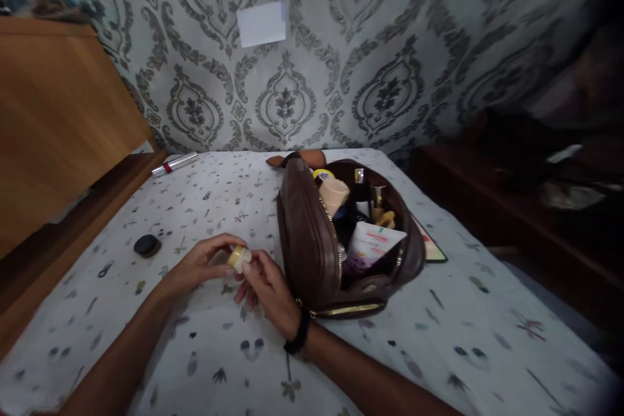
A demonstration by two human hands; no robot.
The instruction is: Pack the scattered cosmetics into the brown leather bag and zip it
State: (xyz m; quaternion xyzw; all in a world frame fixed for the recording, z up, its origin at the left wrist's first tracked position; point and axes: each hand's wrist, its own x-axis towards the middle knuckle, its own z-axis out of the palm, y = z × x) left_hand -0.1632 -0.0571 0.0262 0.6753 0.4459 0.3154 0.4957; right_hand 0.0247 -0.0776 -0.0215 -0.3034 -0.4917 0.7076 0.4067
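A small jar (239,258) with a yellow lid and a pale body is held between both hands over the patterned sheet. The fingers of my left hand (202,263) pinch it at the lid side. My right hand (267,286), with a black band on the wrist, grips its pale side from the right. Just right of that hand stands a brown zippered bag (309,240), its top open. Inside it show a beige tube (334,194), a white and purple pouch (370,246) and several small bottles.
A round black case (146,246) and a silver tube (174,164) lie on the left of the sheet (234,195). Behind the bag is a brown object (311,158). A wooden cabinet (63,117) stands left; dark furniture (468,201) is at the right.
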